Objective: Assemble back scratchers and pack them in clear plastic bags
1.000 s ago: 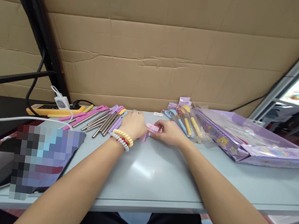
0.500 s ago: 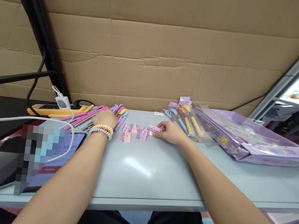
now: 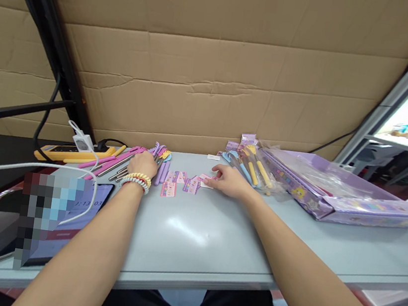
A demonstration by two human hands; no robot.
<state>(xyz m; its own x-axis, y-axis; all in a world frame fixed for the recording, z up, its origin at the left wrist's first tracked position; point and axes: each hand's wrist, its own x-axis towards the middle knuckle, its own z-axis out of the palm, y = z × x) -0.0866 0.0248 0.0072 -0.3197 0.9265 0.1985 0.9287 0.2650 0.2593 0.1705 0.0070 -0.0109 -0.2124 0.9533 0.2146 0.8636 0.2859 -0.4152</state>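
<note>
My left hand (image 3: 142,165), with beaded bracelets at its wrist, is curled over a pile of back scratchers (image 3: 112,162) with pink, purple, yellow and blue claw ends and metal shafts. Its fingertips are hidden behind the hand, closed around a scratcher in the pile. My right hand (image 3: 229,180) pinches a small pink printed card (image 3: 206,178) between thumb and fingers, low over the table. Left of that card lie several more small cards (image 3: 169,189), pink and purple, some overlapping.
Bagged back scratchers (image 3: 253,167) lie behind my right hand, beside a purple printed box (image 3: 306,201) holding clear plastic. A tablet (image 3: 86,207) with a white cable (image 3: 96,194) across it is at the left. Cardboard (image 3: 202,112) walls the back of the table (image 3: 185,241).
The view has shifted slightly. My right hand has lowered the pink card closer to the other cards. My left hand stays at the pile of back scratchers.
</note>
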